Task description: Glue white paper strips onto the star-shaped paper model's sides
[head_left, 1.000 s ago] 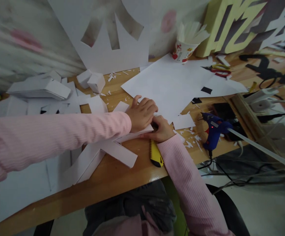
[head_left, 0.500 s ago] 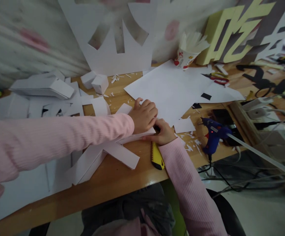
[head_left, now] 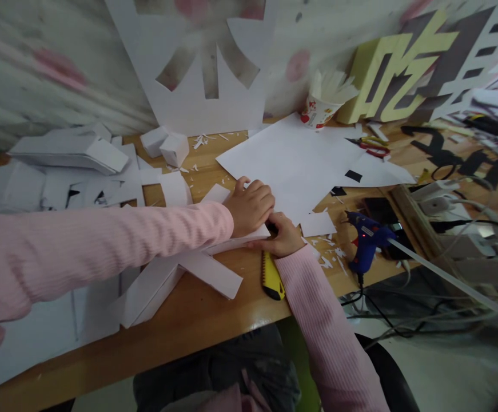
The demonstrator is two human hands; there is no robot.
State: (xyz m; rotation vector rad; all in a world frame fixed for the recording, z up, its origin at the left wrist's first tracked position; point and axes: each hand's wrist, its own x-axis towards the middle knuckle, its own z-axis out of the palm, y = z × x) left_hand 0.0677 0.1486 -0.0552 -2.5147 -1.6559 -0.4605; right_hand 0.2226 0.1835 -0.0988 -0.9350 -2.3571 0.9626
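A white three-dimensional shape made of board strips (head_left: 212, 273) lies on the table, its arms branching. My left hand (head_left: 252, 207) presses down with curled fingers on the upper right end of this shape. Close against it, my right hand (head_left: 283, 236) grips the same end between thumb and fingers; the fingertips of both hands are partly hidden. A yellow box cutter (head_left: 271, 277) lies on the table just below my right hand, its upper end covered by that hand. A large white sheet (head_left: 291, 160) spreads out beyond my hands.
A blue glue gun (head_left: 366, 240) with its glue stick and cable rests at the right, beside power strips (head_left: 441, 200). Behind stand a paper cup (head_left: 319, 111) of white sticks and a yellow character (head_left: 386, 74). Red-handled scissors (head_left: 375, 150), white boxes (head_left: 175, 147) and paper scraps lie about.
The view has shifted slightly, so the things on the right appear a little further left. Both hands keep almost the same place and grip on the white shape.
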